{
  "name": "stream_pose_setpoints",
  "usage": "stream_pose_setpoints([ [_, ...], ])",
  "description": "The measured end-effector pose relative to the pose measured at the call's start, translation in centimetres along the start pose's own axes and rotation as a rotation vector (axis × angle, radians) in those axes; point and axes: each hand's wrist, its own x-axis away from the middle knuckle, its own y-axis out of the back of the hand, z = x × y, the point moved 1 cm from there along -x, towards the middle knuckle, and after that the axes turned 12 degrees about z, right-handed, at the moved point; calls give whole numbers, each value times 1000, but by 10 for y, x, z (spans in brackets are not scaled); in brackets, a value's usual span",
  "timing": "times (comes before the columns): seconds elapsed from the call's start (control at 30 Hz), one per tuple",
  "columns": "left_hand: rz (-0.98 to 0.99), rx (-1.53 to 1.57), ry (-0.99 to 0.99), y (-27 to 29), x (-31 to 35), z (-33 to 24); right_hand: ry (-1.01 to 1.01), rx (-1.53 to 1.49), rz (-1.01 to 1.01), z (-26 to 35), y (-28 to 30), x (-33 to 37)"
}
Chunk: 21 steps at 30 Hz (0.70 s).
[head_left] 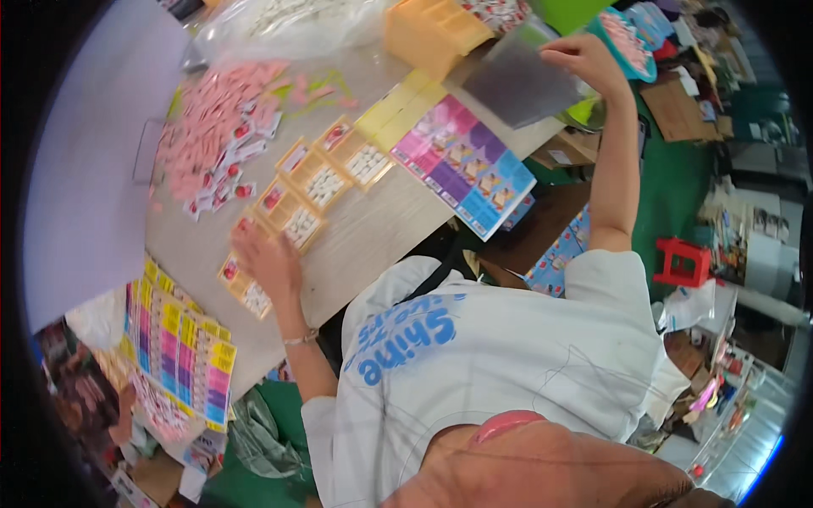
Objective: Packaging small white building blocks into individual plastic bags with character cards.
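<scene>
Several small orange trays (322, 182) lie in a slanting row on the table, each with white pieces at one end and a small red-and-white packet at the other. My left hand (269, 264) is over the near-left trays, fingers stretched out and partly covering one. At the far right my right hand (589, 63) is raised beside a dark see-through plastic bin (517, 80). Its fingertips are pressed together near the bin's rim; whatever they hold, if anything, is too small to make out. Printed pink, purple and blue cards (466, 165) lie right of the trays.
Pink strips (220, 110) and small packets (224, 182) are heaped at the table's left. An orange bin (436, 34) and a clear bag (288, 30) stand at the back. Stacked printed cards (182, 347) lie lower left. A red stool (682, 262) is on the green floor.
</scene>
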Motion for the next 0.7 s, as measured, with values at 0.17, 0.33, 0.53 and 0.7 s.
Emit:
stream_pose_setpoints([
  [0.17,-177,285,-59,15,14,2,-25,-313,121,-14,6,-4],
  [0.33,-209,573,-212,29,18,-10,-13,-402,138,-16,5,-2],
  [0.53,-303,822,-183,53,41,-29,-4,618,-611,10,-6,11],
  [0.7,-124,1326,-474,67,56,-89,364,-505,-479,107,-108,33],
])
